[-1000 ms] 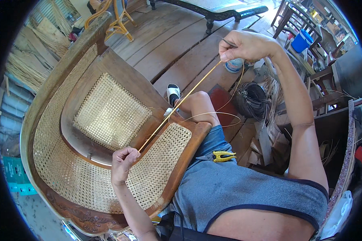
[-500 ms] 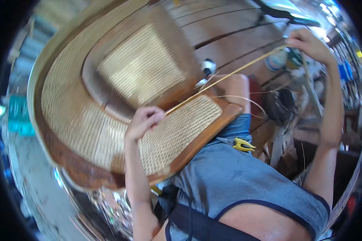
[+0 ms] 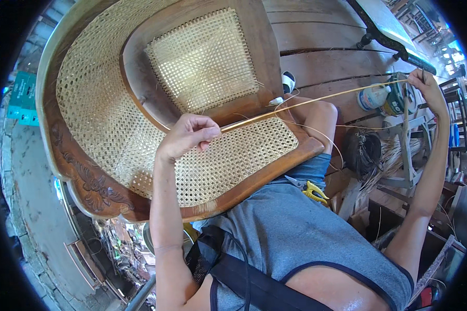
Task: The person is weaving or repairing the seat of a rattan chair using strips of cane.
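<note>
A pale cane strand (image 3: 316, 98) stretches taut between my two hands, above the wooden chair. My left hand (image 3: 189, 137) pinches its near end over the woven cane panel (image 3: 233, 160) on the chair's near side. Out at the right, my right hand (image 3: 428, 90) grips the far part of the strand. A thin dark pointed tool (image 3: 423, 75) shows at the right fingers; its kind is too small to tell. The curved chair frame (image 3: 254, 192) rests against my lap, with a square cane panel (image 3: 207, 62) beyond.
Yellow-handled scissors (image 3: 315, 192) lie on my lap. Past my knee are a white plastic jug (image 3: 373, 97), a dark coiled bundle (image 3: 362, 147) and loose cane strips (image 3: 392, 158). A dark-edged bench (image 3: 376, 31) stands at the upper right. Loose strands curl beside the chair.
My hands are farther apart, and a longer stretch of strand shows between them. The right hand has moved outward to the right. The whole view has shifted and is sharper.
</note>
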`<action>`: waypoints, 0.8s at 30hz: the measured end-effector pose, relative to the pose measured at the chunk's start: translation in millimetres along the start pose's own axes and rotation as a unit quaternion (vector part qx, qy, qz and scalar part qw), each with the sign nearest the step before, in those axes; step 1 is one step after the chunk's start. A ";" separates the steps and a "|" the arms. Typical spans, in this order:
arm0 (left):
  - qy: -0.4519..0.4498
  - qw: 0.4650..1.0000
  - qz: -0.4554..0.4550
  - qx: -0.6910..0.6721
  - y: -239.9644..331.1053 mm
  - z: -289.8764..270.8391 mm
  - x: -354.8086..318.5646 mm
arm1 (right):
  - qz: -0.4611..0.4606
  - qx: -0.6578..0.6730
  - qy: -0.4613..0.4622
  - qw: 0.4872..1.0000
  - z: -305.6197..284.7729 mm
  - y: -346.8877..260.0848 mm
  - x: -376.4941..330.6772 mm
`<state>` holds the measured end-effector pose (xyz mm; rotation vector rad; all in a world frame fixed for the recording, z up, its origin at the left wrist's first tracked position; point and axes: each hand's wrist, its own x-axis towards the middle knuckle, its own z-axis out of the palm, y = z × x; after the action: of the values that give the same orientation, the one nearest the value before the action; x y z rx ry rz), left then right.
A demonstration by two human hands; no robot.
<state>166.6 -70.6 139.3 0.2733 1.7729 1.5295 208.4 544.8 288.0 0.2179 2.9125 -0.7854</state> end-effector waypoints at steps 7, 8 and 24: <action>0.006 1.000 0.007 -0.011 -4.8 -8.3 8.1 | 0.003 -0.075 0.047 0.996 -35.5 24.4 -3.9; 0.020 1.000 -0.002 -0.002 -7.4 -11.6 4.5 | 0.008 -0.075 0.062 0.995 -32.7 24.0 0.7; 0.054 0.996 -0.061 -0.032 -50.9 22.4 61.6 | 0.040 -0.566 0.299 0.767 -132.6 146.2 59.1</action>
<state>154.9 -29.5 68.1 0.0514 1.7855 1.5344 165.0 743.4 321.4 0.4967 3.2299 1.3260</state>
